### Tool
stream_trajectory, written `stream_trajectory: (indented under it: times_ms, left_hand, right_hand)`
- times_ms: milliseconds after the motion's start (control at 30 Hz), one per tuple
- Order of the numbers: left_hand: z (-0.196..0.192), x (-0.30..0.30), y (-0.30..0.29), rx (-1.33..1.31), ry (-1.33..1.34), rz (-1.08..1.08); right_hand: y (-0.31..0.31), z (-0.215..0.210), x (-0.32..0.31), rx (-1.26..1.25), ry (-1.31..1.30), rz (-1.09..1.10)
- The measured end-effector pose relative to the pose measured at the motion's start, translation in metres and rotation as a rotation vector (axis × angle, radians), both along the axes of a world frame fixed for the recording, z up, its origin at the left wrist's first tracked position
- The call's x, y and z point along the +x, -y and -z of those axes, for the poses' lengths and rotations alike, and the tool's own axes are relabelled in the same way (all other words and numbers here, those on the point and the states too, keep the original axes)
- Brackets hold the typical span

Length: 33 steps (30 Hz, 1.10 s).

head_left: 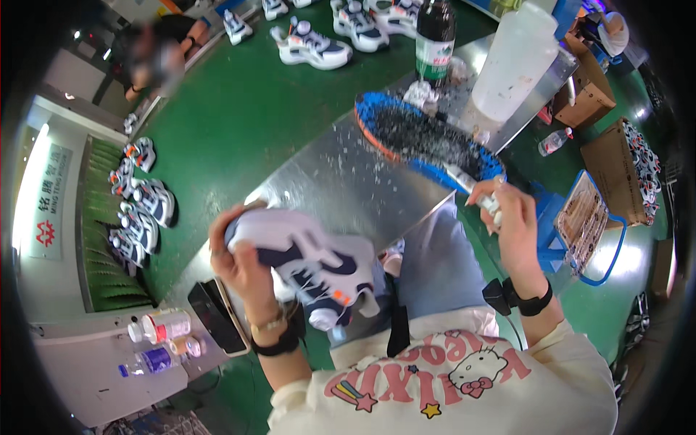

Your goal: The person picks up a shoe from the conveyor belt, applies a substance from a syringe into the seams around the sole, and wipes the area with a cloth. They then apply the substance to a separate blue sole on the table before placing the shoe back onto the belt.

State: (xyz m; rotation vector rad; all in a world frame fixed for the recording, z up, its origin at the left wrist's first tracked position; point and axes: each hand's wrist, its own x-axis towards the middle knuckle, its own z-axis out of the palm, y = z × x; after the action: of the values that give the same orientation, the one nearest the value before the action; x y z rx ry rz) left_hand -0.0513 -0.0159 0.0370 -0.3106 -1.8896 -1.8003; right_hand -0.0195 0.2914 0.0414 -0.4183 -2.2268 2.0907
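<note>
Left hand (239,262), lower centre-left: fingers curled round a sneaker (308,264), gripping it at the heel end. The shoe is white with navy panels and a small orange tab, held in the air over the near edge of the metal table (341,185), lying on its side with the toe pointing right and down toward the lap. Black band on the left wrist, plus a bracelet.

Right hand (507,214), centre-right: closed round a small white tool (491,203), a brush or applicator; which, I cannot tell. Its tip points up-left toward the tray (428,141). Black strap on that wrist too. The two hands are well apart, sneaker in one, tool in the other, not touching.

Tray: blue-rimmed with an orange edge, oval, dark speckled inside, tilted on the table in the upper centre. Table surface spotted with white flecks.

Behind the tray, top centre: dark bottle (435,36) with a green label, upright. Just right of it, a large translucent white jug (518,61).

Green conveyor belt (246,109) fills the upper left. More sneakers on it: a pair at top centre (312,45), a row at the left edge (138,203).

Lower left: black phone (215,317) lying flat at the table's near corner. Beside it, small bottles (161,326) on a grey shelf.

Right of frame: blue clipboard (583,225) with papers, cardboard boxes (616,167) beyond, a clear water bottle (554,141) lying on the floor.

Another person at upper left (163,54), seated by the belt.
</note>
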Motion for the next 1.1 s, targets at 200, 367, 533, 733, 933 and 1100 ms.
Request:
stream_trajectory:
  times_ms: [200,367,533,733,933,1100]
  left_hand:
    - [-0.024,-0.007,-0.029,-0.102,-0.065,0.300]
    - [-0.025,-0.009,-0.029,-0.316,-0.186,0.255]
    - [-0.035,-0.006,-0.047,-0.481,-0.087,0.164]
    - [-0.036,-0.010,-0.052,-0.530,-0.127,0.204]
    - [-0.016,-0.023,-0.041,-0.492,-0.154,0.185]
    - [0.005,-0.020,-0.029,-0.381,-0.080,0.159]
  right_hand:
    - [0.024,-0.031,0.018,-0.086,-0.559,-0.253]
    - [0.035,-0.041,0.017,-0.340,-0.522,-0.555]
    - [0.037,-0.032,0.017,-0.418,-0.606,-0.537]
    - [0.026,-0.021,0.011,-0.363,-0.635,-0.609]
    - [0.023,-0.013,-0.003,-0.235,-0.488,-0.628]
    - [0.038,0.019,-0.008,-0.408,-0.519,-0.565]
